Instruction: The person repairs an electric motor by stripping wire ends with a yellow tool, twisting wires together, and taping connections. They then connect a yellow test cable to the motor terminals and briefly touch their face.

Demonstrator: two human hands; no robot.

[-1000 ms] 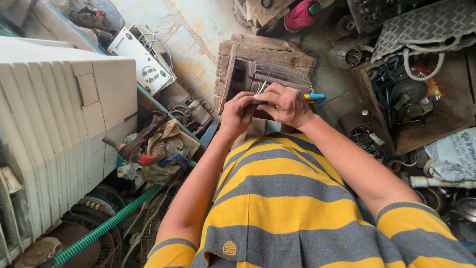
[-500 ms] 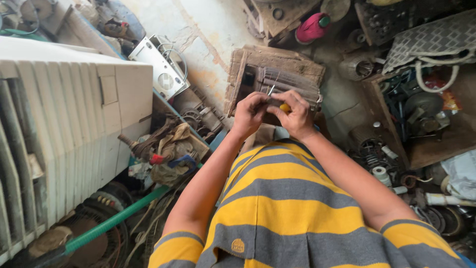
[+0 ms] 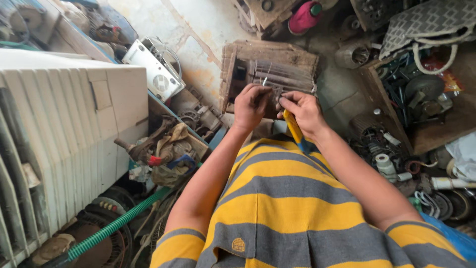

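My left hand [image 3: 251,105] pinches a thin metal wire or pin [image 3: 266,79] that sticks up from its fingers. My right hand [image 3: 303,110] is closed around a tool with a yellow and blue handle [image 3: 294,127], its tip pointing toward the left hand. Both hands meet above a worn wooden box [image 3: 270,58] holding a ribbed, dark metal part [image 3: 282,75]. My striped yellow and grey shirt fills the lower middle of the view.
A white ribbed cooler casing [image 3: 59,129] stands at left. A white fan unit [image 3: 157,74] lies behind it. A green hose [image 3: 116,226] runs along the floor. Motor parts and a wooden crate of scrap [image 3: 421,99] crowd the right side.
The view has tilted down and the hands sit lower in frame. The tool's yellow handle now points down toward my chest; before, it lay sideways with its blue end to the right.
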